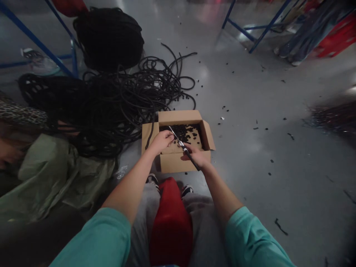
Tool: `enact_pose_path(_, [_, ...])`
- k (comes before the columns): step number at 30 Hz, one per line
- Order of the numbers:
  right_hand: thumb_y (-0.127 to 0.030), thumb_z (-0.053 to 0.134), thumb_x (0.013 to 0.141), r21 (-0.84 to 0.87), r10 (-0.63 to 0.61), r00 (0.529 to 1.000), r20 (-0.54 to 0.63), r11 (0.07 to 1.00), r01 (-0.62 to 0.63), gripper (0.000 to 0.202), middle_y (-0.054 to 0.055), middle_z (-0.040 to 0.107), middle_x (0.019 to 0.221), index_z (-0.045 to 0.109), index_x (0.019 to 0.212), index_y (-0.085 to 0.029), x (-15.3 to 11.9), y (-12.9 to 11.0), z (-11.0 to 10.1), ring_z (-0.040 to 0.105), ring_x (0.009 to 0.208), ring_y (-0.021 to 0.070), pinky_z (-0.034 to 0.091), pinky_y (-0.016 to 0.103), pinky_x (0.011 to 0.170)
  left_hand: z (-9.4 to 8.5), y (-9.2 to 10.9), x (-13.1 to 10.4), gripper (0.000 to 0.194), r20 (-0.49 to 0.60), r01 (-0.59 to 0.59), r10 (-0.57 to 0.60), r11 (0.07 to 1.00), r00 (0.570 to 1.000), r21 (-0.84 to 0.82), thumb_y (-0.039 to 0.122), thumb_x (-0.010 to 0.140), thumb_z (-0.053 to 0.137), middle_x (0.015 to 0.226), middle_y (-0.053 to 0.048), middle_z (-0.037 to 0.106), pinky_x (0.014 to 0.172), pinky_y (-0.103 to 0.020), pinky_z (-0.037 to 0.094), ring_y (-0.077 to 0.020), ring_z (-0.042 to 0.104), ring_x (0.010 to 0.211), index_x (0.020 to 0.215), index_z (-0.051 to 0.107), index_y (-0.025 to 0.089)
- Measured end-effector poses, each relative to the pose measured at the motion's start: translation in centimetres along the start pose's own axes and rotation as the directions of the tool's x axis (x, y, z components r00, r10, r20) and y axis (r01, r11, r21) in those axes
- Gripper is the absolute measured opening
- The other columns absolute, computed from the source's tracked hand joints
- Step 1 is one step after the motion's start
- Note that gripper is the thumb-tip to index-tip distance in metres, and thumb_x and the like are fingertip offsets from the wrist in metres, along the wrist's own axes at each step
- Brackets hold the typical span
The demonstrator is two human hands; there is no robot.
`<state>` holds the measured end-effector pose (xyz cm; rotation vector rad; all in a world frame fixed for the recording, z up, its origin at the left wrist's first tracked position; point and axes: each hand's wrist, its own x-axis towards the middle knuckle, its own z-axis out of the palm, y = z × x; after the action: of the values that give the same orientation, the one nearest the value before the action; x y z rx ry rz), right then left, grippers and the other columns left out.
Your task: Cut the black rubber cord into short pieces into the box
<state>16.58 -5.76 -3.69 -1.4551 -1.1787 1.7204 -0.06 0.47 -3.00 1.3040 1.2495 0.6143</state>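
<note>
An open cardboard box stands on the floor in front of me, with many small black pieces inside. Over its right half my right hand is closed around a tool with black handles and a thin metal end that points up and left. My left hand is over the box's left part, fingers pinched together beside the metal end; what they hold is too small to make out. A black cord lies across the left flap.
Tangled black cord and a large black bundle lie at the upper left. Green cloth is at left, near another person's hand. Blue metal frames stand behind. Black scraps dot the floor.
</note>
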Motion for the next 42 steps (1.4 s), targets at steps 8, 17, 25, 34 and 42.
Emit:
enact_pose_path(8, [-0.015,0.061,0.047,-0.051,0.073,0.996,-0.050,0.996,-0.076,0.052,-0.008,0.041,0.049,0.063,0.099,-0.015,0.1,-0.5,0.3,0.033,0.045,0.0058,0.026,0.021,0.047,-0.9,-0.6,0.4,0.009,0.011,-0.038,0.037,0.993,0.999,0.113,0.020,0.075,0.047,0.058,0.002,0.054,0.045,-0.020,0.033,-0.0054,0.042,0.042,0.074,0.053,0.013])
enact_pose_path(17, [-0.019,0.059,0.047,0.058,0.145,0.989,-0.005,0.988,-0.144,0.059,-0.010,0.039,0.039,0.058,0.106,-0.013,-0.2,-0.9,0.5,0.034,0.035,0.0071,0.025,0.021,0.039,-0.9,-1.0,0.5,0.015,-0.059,-0.167,0.176,0.976,0.983,0.142,0.020,0.064,0.059,0.076,0.000,0.060,0.065,-0.025,0.043,-0.0121,0.055,0.071,0.076,0.051,0.016])
enact_pose_path(25, [-0.017,0.063,0.046,0.039,0.049,0.998,0.028,0.998,-0.050,0.056,-0.006,0.051,0.059,0.059,0.102,-0.017,-0.3,-0.6,0.2,0.045,0.057,0.0087,0.035,0.022,0.055,-0.7,-0.1,0.0,0.008,0.018,-0.178,0.179,0.950,0.984,0.257,0.016,0.063,0.059,0.071,-0.001,0.062,0.064,-0.024,0.043,-0.0126,0.056,0.067,0.071,0.058,0.016])
enact_pose_path(34, [-0.022,0.064,0.048,-0.001,0.054,0.998,0.023,0.999,-0.054,0.055,-0.008,0.042,0.049,0.060,0.103,-0.015,-0.1,-0.1,0.1,0.034,0.044,0.0057,0.026,0.021,0.045,-1.1,0.1,-0.2,0.016,0.051,-0.055,0.048,0.988,0.998,0.142,0.021,0.067,0.058,0.056,0.001,0.056,0.043,-0.019,0.035,-0.0062,0.044,0.041,0.080,0.062,0.013])
enact_pose_path(42, [-0.020,0.061,0.051,-0.066,0.060,0.997,-0.055,0.996,-0.064,0.052,-0.009,0.039,0.045,0.062,0.102,-0.016,0.0,-0.2,0.3,0.032,0.040,0.0054,0.025,0.021,0.042,-1.3,0.4,-0.2,0.022,-0.024,-0.096,0.108,0.953,0.994,0.287,0.024,0.071,0.053,0.056,0.001,0.058,0.053,-0.022,0.036,-0.0097,0.049,0.048,0.084,0.067,0.014])
